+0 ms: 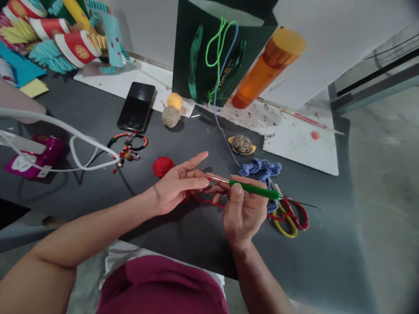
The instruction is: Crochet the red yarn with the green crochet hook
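My right hand (245,213) grips a crochet hook (255,189) by its green handle, the thin metal tip pointing left. That tip meets the fingertips of my left hand (178,185), where red yarn (206,201) is pinched between thumb and fingers; the stitch itself is too small to make out. A strand loops over the raised left index finger. Behind the left hand sits a red yarn ball (163,166). Blue crocheted yarn (262,169) lies just beyond my right hand, partly hidden by it. Scissors (291,218) with red and yellow handles rest to its right.
Farther back stand a dark green paper bag (203,56) and an orange tube (265,69). A crocheted flower (241,145), two small yarn balls (171,117), a phone (136,107) and beaded bracelets (127,148) lie on the grey table. A white cable (81,131) arcs at left.
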Demonstrator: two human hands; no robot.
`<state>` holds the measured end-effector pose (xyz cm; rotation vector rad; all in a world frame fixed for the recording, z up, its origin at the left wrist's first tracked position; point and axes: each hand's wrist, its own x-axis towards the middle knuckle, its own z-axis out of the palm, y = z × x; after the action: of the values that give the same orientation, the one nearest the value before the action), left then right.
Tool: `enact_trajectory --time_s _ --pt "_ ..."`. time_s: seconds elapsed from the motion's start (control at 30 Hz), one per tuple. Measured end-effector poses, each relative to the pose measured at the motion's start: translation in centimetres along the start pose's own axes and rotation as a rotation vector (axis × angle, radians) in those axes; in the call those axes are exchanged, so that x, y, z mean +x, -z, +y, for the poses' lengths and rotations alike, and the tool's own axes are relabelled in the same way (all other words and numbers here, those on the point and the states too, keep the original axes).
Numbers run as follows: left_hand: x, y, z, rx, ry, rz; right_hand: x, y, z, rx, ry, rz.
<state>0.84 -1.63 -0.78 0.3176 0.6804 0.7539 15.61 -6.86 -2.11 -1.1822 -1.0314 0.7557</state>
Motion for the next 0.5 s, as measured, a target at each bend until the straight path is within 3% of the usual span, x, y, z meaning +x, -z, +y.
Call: enact_trajectory --time_s 0.23,0.5 --pt "0.2 0.3 0.2 0.022 0.022 -0.089 0.7 0.3 -0.4 0.151 -0.126 -0.066" --pt "0.3 0.4 0.4 -0.016 0.151 -0.199 1.5 1.0 -1.0 0.317 -0.371 -0.117"
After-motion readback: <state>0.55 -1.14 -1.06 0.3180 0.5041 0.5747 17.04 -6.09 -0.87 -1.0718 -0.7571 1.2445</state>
